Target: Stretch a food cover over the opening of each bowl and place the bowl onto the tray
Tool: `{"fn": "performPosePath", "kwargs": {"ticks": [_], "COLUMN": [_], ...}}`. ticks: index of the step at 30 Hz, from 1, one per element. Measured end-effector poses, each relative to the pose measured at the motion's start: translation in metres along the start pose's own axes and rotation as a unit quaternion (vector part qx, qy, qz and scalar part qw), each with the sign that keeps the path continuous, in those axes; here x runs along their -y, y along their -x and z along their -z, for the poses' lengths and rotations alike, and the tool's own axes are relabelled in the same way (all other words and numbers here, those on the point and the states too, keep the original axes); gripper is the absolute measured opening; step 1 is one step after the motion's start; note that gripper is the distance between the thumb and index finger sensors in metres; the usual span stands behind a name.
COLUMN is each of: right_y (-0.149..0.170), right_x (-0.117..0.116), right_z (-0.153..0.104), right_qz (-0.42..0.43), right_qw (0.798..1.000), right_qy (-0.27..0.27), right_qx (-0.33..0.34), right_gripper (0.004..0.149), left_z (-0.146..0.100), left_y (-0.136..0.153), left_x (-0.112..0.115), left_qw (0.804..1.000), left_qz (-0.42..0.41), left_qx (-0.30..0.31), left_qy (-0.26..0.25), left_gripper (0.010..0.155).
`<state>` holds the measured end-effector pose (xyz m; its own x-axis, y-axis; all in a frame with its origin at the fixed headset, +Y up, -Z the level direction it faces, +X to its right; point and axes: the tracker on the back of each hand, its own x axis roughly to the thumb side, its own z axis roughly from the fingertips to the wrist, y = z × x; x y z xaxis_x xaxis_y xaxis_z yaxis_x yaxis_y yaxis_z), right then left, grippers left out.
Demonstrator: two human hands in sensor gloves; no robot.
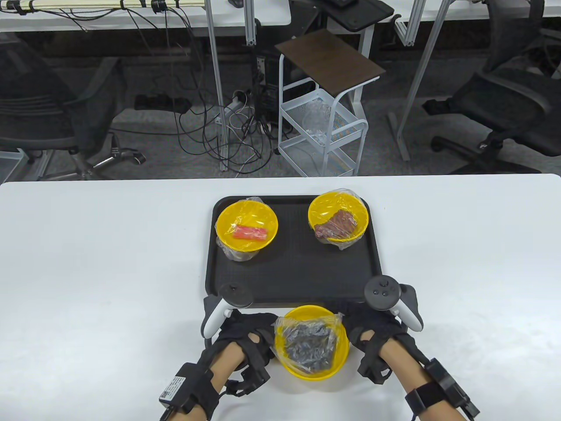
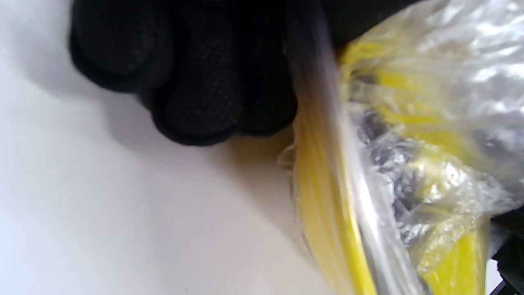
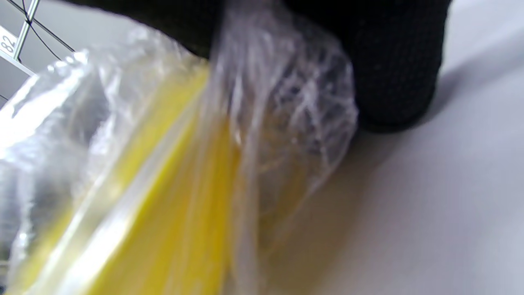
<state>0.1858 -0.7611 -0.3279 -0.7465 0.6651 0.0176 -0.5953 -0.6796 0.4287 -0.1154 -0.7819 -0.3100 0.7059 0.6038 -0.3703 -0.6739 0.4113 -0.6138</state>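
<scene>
Both hands flank a yellow bowl (image 1: 316, 342) on the white table (image 1: 87, 272), just below the black tray (image 1: 293, 272). Left hand (image 1: 245, 335) and right hand (image 1: 372, 329) pinch the clear plastic cover (image 1: 307, 337) at the bowl's rim. Two covered bowls sit on the tray.

A: Black rectangular plastic tray (image 1: 292, 280), finely dotted texture. Colours on it?

B: Two round yellow plastic bowls under clear film: far-left bowl (image 1: 246, 224) holds something orange-red, far-right bowl (image 1: 338, 215) something reddish-brown.

A: Nearer than the tray?

B: Third yellow bowl (image 1: 314, 342), clear crinkled food cover (image 1: 307, 330), dark grey contents. Black knit-patterned gloves on left hand (image 1: 246, 341) and right hand (image 1: 374, 332). White table (image 1: 87, 272).
</scene>
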Motion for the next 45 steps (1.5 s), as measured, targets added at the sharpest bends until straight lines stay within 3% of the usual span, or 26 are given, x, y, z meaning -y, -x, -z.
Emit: {"fn": "performPosePath", "kwargs": {"ticks": [15,23,32,40,45], "right_y": [0.0,0.009,0.013,0.017,0.023], "right_x": [-0.009,-0.012,-0.013,-0.013,-0.002], "right_z": [-0.002,-0.007,-0.021,-0.027,-0.033], "right_qz": [0.015,0.046,0.028,0.015,0.023], "right_qw": [0.998,0.998,0.99,0.987,0.985], "right_qy": [-0.057,-0.023,0.059,0.061,0.014], "right_qx": [-0.006,-0.032,-0.125,-0.148,-0.168], "right_gripper": [0.045,0.048,0.05,0.049,0.059], "left_z": [0.001,0.0,-0.007,-0.01,-0.017], "left_y": [-0.007,-0.004,-0.002,-0.001,0.001], "left_x": [0.0,0.001,0.005,0.006,0.004], "left_qw": [0.995,0.993,0.989,0.986,0.983], "left_qz": [0.019,0.009,0.037,0.053,0.066], "left_qx": [-0.049,-0.041,-0.041,-0.042,-0.026], "left_qy": [-0.081,-0.111,-0.14,-0.151,-0.167], "left_gripper": [0.047,0.045,0.044,0.044,0.049]}}
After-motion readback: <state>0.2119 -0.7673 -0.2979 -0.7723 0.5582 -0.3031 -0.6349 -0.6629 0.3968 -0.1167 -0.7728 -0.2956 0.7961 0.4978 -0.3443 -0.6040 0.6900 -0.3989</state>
